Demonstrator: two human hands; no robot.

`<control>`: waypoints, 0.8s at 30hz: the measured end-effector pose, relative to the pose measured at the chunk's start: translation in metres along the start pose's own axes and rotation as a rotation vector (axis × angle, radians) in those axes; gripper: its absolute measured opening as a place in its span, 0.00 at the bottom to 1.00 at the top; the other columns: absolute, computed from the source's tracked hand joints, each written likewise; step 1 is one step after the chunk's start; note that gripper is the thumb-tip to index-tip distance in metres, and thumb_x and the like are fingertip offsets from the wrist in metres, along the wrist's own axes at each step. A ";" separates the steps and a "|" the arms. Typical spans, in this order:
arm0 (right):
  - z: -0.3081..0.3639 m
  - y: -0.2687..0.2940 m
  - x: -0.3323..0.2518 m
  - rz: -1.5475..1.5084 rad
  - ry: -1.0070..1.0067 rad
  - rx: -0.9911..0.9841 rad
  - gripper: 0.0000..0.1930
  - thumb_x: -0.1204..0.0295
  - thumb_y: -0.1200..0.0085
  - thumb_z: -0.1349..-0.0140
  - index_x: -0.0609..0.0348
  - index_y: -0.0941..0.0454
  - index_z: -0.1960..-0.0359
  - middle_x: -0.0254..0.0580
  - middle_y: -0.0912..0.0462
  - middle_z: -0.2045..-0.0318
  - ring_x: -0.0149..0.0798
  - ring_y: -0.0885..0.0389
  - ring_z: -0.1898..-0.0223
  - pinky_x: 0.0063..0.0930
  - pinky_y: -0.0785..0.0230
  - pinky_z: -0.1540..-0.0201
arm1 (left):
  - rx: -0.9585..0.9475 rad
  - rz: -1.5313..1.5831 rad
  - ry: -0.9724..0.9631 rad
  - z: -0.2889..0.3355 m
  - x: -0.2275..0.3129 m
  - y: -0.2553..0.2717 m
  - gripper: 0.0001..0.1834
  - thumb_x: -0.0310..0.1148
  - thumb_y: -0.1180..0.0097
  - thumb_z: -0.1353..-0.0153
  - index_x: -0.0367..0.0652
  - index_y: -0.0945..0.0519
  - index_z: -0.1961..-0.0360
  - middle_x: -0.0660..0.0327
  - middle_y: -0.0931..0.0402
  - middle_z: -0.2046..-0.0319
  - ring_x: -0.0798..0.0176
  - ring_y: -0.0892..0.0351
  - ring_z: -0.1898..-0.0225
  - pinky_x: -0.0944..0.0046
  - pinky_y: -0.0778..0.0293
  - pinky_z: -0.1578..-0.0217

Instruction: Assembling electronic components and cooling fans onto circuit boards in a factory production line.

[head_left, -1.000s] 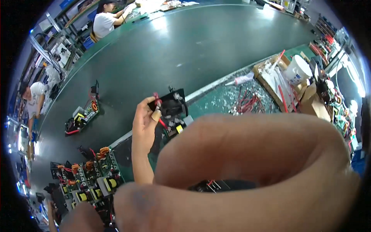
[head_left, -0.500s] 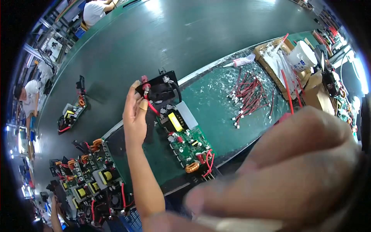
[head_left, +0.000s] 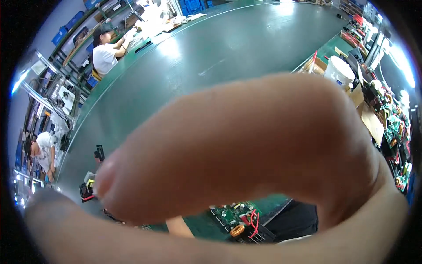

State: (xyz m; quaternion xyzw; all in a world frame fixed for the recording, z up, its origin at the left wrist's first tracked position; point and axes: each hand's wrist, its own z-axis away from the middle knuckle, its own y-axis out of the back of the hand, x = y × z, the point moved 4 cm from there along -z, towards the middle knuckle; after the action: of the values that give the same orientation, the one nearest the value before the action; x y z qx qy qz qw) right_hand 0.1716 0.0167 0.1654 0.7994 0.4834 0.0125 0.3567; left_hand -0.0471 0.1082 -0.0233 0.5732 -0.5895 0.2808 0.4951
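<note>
Very close and out of focus, my right hand (head_left: pixel 233 145) spans most of the head view. Its forefinger and thumb curve apart to the left, with nothing seen between their tips. Behind it, a short piece of my left forearm (head_left: pixel 179 226) shows; the left hand itself is hidden. Right of that forearm, part of a green circuit board (head_left: pixel 226 215) is visible, with a copper-wound ring coil (head_left: pixel 237 230) and red wires (head_left: pixel 254 220) at its near end. The rest of the board is covered by my right hand.
Part of another board assembly (head_left: pixel 89 185) lies at left on the dark green surface (head_left: pixel 246 48). A white bucket (head_left: pixel 340 70) and cardboard box (head_left: pixel 318 66) stand at right, near piled circuit boards (head_left: pixel 393 127). Two people (head_left: pixel 105 57) work at far left.
My right hand has come up and leftward across the view, its finger and thumb now spread. It hides my left hand and most of the board. The view has tilted up slightly.
</note>
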 end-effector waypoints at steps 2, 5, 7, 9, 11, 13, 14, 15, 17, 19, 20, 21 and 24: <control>0.002 0.002 0.002 -0.003 -0.010 -0.016 0.13 0.76 0.35 0.52 0.49 0.13 0.62 0.32 0.14 0.62 0.34 0.16 0.63 0.26 0.26 0.64 | 0.021 -0.011 0.003 0.003 -0.003 0.002 0.27 0.25 0.51 0.29 0.38 0.38 0.30 0.56 0.29 0.41 0.63 0.28 0.42 0.63 0.36 0.38; 0.002 -0.001 0.007 -0.032 -0.039 -0.046 0.13 0.76 0.35 0.52 0.49 0.13 0.62 0.32 0.13 0.62 0.33 0.16 0.62 0.26 0.26 0.63 | 0.053 -0.038 0.034 0.001 -0.016 0.007 0.27 0.25 0.52 0.28 0.38 0.39 0.29 0.56 0.29 0.41 0.63 0.28 0.42 0.63 0.36 0.38; 0.005 -0.002 -0.002 -0.107 -0.095 -0.097 0.13 0.76 0.35 0.51 0.48 0.13 0.62 0.32 0.13 0.62 0.33 0.16 0.62 0.26 0.26 0.62 | 0.082 -0.069 0.128 -0.002 -0.019 0.014 0.27 0.24 0.52 0.28 0.38 0.39 0.29 0.56 0.29 0.41 0.63 0.28 0.42 0.63 0.36 0.38; 0.006 -0.007 -0.012 -0.187 -0.160 -0.136 0.13 0.76 0.35 0.51 0.48 0.13 0.62 0.31 0.13 0.62 0.33 0.16 0.61 0.26 0.26 0.62 | 0.098 -0.111 0.225 -0.006 -0.023 0.017 0.27 0.24 0.52 0.28 0.38 0.39 0.29 0.56 0.29 0.41 0.63 0.28 0.42 0.64 0.36 0.38; 0.001 -0.010 -0.011 -0.208 -0.199 -0.165 0.13 0.76 0.35 0.51 0.48 0.13 0.62 0.31 0.13 0.61 0.33 0.16 0.61 0.26 0.26 0.61 | 0.105 -0.125 0.264 -0.011 -0.032 0.005 0.27 0.24 0.52 0.28 0.38 0.39 0.29 0.56 0.29 0.41 0.63 0.28 0.42 0.64 0.37 0.38; -0.010 -0.021 -0.013 -0.282 -0.130 -0.161 0.13 0.76 0.35 0.51 0.48 0.13 0.62 0.31 0.13 0.61 0.33 0.15 0.60 0.26 0.26 0.61 | 0.109 0.053 0.121 -0.003 -0.002 0.027 0.27 0.22 0.52 0.30 0.39 0.37 0.30 0.58 0.29 0.44 0.62 0.27 0.45 0.65 0.36 0.39; 0.007 -0.015 0.012 -0.276 -0.221 -0.187 0.15 0.79 0.39 0.47 0.55 0.16 0.57 0.39 0.13 0.60 0.39 0.14 0.58 0.30 0.24 0.56 | 0.090 -0.001 0.056 -0.006 0.008 0.017 0.27 0.22 0.51 0.30 0.40 0.36 0.30 0.59 0.28 0.45 0.62 0.26 0.47 0.66 0.35 0.41; 0.032 -0.021 0.040 -0.257 -0.409 -0.183 0.12 0.80 0.43 0.41 0.62 0.18 0.55 0.45 0.14 0.60 0.42 0.14 0.59 0.31 0.25 0.53 | 0.067 -0.069 0.067 -0.005 0.003 0.010 0.26 0.21 0.52 0.31 0.42 0.32 0.32 0.59 0.29 0.47 0.64 0.27 0.52 0.67 0.33 0.45; 0.069 -0.041 0.092 -0.391 -0.840 -0.001 0.11 0.77 0.46 0.33 0.68 0.22 0.51 0.42 0.14 0.59 0.31 0.17 0.55 0.26 0.26 0.51 | 0.067 -0.092 0.047 -0.004 0.009 0.012 0.25 0.20 0.52 0.31 0.43 0.31 0.33 0.60 0.29 0.48 0.65 0.28 0.53 0.67 0.32 0.47; 0.088 -0.062 0.120 -0.320 -0.971 -0.013 0.11 0.77 0.47 0.32 0.67 0.22 0.51 0.40 0.15 0.57 0.29 0.18 0.54 0.25 0.27 0.50 | 0.058 -0.079 0.046 0.003 0.011 0.015 0.24 0.19 0.51 0.32 0.44 0.27 0.35 0.60 0.30 0.49 0.65 0.29 0.53 0.68 0.31 0.49; 0.094 -0.075 0.125 -0.327 -0.961 -0.022 0.11 0.77 0.47 0.32 0.67 0.22 0.51 0.40 0.15 0.57 0.29 0.18 0.54 0.25 0.27 0.50 | 0.071 -0.084 0.046 0.007 0.011 0.019 0.24 0.19 0.51 0.32 0.44 0.27 0.35 0.60 0.30 0.49 0.65 0.29 0.53 0.68 0.31 0.49; 0.099 -0.090 0.131 -0.351 -0.960 -0.161 0.12 0.77 0.47 0.33 0.67 0.22 0.50 0.41 0.15 0.57 0.30 0.18 0.54 0.26 0.27 0.49 | 0.080 -0.030 0.068 0.011 0.008 0.020 0.24 0.19 0.50 0.32 0.44 0.27 0.35 0.60 0.29 0.50 0.65 0.28 0.53 0.68 0.31 0.49; 0.103 -0.118 0.136 -0.340 -0.824 -0.342 0.12 0.79 0.47 0.34 0.66 0.22 0.49 0.42 0.16 0.58 0.32 0.18 0.54 0.27 0.27 0.48 | 0.110 0.012 0.102 0.015 0.009 0.019 0.21 0.19 0.51 0.31 0.41 0.25 0.39 0.59 0.29 0.51 0.64 0.28 0.51 0.67 0.31 0.47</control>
State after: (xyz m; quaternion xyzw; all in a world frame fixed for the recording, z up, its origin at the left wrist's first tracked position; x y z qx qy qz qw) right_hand 0.1915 0.0983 -0.0242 0.5770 0.4166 -0.2847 0.6422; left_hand -0.0675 0.0948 -0.0160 0.5808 -0.5506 0.3446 0.4906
